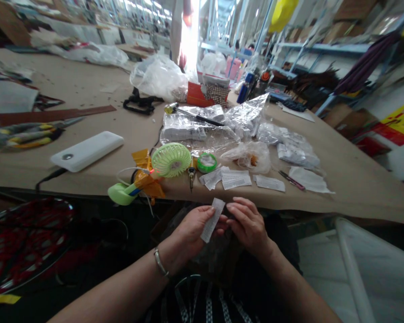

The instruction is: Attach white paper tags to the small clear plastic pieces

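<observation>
A narrow white printed paper strip [212, 220] is held in my left hand [192, 228], just off the table's front edge, with the thumb on top of it. Close to its right side is my right hand [248, 220], fingers curled together near the left fingertips; whatever they pinch, if anything, is hidden. On the table just beyond lie more printed paper strips [236, 179], some overlapping, and a single strip [269, 183] to their right. A green round tin [206, 162] with whitish content and a soldering iron tip [191, 176] are near them.
A green handheld fan [171, 160] is taped at the table edge, left of a soft plastic bag [251, 156]. Farther back lie a hammer [198, 115] and plastic-wrapped packs [185, 128]. A white power bank [87, 151], pliers [37, 133] and a pen-like tool [291, 180] also lie there.
</observation>
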Action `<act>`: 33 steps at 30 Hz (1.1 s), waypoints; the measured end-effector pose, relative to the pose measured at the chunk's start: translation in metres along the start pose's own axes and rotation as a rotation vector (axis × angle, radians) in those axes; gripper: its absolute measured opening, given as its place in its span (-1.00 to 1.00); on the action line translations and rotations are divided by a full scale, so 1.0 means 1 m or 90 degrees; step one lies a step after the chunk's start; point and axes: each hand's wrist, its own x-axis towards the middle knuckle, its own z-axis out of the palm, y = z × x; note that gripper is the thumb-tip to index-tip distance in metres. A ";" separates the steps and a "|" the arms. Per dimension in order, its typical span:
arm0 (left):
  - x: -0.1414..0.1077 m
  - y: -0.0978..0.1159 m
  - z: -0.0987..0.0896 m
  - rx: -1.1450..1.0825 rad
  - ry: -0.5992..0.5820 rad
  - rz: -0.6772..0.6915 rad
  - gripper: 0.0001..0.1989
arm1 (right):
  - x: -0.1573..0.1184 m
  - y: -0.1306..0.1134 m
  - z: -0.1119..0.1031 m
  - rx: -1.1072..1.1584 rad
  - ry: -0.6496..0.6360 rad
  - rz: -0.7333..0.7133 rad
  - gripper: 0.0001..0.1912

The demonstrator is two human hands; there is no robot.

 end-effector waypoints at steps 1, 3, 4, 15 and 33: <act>-0.001 0.001 0.000 0.026 0.018 -0.012 -0.89 | -0.003 0.012 -0.006 -0.061 0.022 0.052 -0.61; -0.003 0.002 0.001 0.060 0.037 -0.024 -0.88 | -0.009 0.039 -0.018 -0.219 0.052 0.165 -0.55; -0.003 0.002 0.001 0.068 0.040 -0.025 -0.88 | -0.013 0.051 -0.023 -0.286 0.041 0.200 -0.51; -0.003 -0.001 0.000 0.093 0.062 -0.030 -0.90 | -0.035 0.090 -0.036 -0.289 0.043 0.186 -0.84; -0.003 -0.010 -0.006 -0.060 0.002 0.077 -0.89 | 0.002 -0.042 0.030 0.103 -0.011 -0.046 -0.85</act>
